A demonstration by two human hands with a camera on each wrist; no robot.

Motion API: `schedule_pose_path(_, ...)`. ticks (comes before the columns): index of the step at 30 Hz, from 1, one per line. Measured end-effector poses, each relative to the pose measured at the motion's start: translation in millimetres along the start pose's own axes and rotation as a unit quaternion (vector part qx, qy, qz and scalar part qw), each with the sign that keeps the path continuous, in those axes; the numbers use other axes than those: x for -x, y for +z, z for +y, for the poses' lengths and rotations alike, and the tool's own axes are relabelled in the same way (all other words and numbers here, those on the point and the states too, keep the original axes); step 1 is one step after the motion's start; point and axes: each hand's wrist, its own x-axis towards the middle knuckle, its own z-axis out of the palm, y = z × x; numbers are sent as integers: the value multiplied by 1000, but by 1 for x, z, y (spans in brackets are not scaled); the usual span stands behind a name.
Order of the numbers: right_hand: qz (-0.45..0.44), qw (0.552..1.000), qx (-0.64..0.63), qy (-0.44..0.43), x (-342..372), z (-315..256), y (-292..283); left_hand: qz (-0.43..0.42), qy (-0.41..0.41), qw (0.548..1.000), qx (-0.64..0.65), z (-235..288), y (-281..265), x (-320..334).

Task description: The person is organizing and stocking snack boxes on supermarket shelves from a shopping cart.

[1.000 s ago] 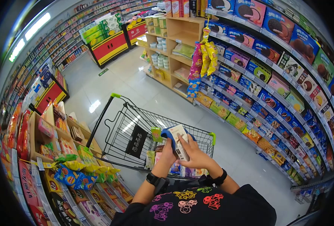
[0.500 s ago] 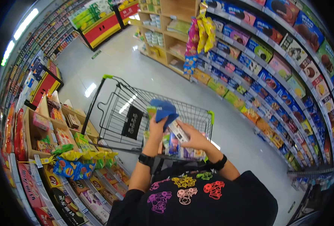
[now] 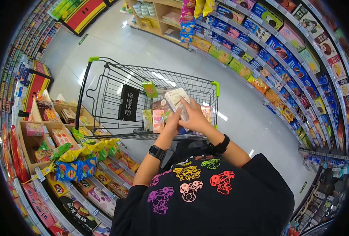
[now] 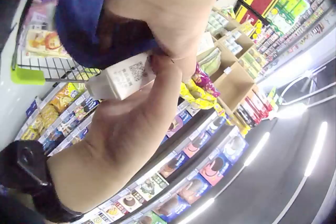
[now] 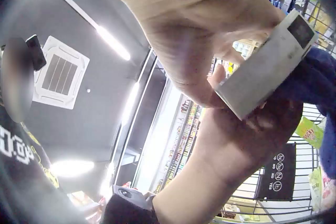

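Note:
Over the shopping cart [image 3: 206, 80], both hands grip a white carton [image 3: 176, 97] with small print. My left hand [image 3: 172, 122] holds its lower left side. The fingers of my right hand [image 3: 195, 117] lie across its right side. A QR code shows on the carton [image 4: 123, 77] in the left wrist view. Blue cloth [image 4: 81, 19] bunches against my left hand there, and hangs beside the carton [image 5: 265, 71] in the right wrist view. From the head camera the cloth is mostly hidden behind the hands and carton.
Inside the cart are several snack packs, including a pink pack [image 3: 158, 120] and a green pack [image 3: 149, 89]. Shelves of blue biscuit boxes [image 3: 278, 48] curve along the right. Snack shelves with hanging blue chip bags [image 3: 75, 170] stand close on the left.
Half a second ago the blue cloth lay over the carton's far end; now the carton's broad face shows and the cloth is mostly hidden. The head view has tilted further down.

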Motion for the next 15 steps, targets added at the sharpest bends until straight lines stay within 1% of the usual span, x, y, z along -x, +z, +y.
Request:
schedule_pose_path(2,25,996,-77,-33,-3,15,3,6,-1,1000,-17,1,-6,0)
schedule_pose_path(3,38,991,-115,-50,-7,25,7,11,23,999,-37,3,-10,-2)
schedule_pose_path(4,68,988,-140,-16,-11,33,11,15,47,997,-56,6,-16,-4)
schedule_pose_path(5,26,964,-259,51,-13,42,12,20,70,994,-76,6,-19,-5)
schedule_pose_path(6,-14,920,-373,118,-14,45,9,35,92,991,-92,4,-21,-6)
schedule_pose_path(7,-52,857,-479,181,-16,47,7,50,114,986,-109,2,-22,-8)
schedule_pose_path(8,-79,799,-577,152,-19,56,16,63,137,981,-126,0,-23,-9)
schedule_pose_path(9,-81,782,-597,162,-16,55,19,76,160,974,-141,-1,-21,-9)
schedule_pose_path(11,-86,748,-633,179,-13,52,26,126,182,959,-178,0,-18,-8)
schedule_pose_path(12,-53,722,-662,193,-11,43,25,155,199,947,-200,0,-22,-11)
schedule_pose_path(13,-52,726,-659,192,-12,44,29,186,216,933,-221,0,-27,-14)
schedule_pose_path(14,-53,728,-656,191,-13,46,35,189,271,929,-169,-1,-35,-18)
schedule_pose_path(15,-52,730,-655,189,-13,44,40,191,285,918,-197,3,-36,-15)
